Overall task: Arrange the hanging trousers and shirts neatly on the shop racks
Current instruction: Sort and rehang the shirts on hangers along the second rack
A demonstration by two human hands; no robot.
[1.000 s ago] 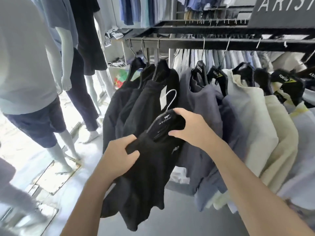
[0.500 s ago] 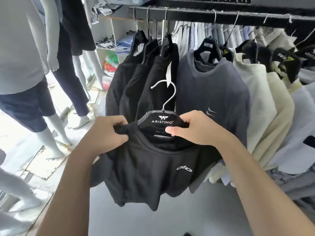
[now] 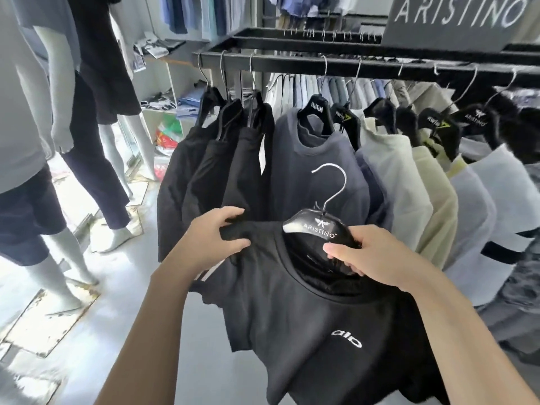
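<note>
Both hands gripped the black shirt (image 3: pixel 292 311), right hand (image 3: pixel 377 258) on its hanger (image 3: pixel 314 229), left hand (image 3: pixel 213 238) pinching the shoulder, well below the rail (image 3: pixel 292 64).

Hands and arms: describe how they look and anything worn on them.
The left hand and right hand are bare: no gloves, rings, watch or bracelet show. The left arm and right arm are uncovered to the picture's lower edge, no sleeve in view.

The lone head view looks forward and down, close over both forearms, toward the clothes rack (image 3: pixel 321 64) ahead.
</note>
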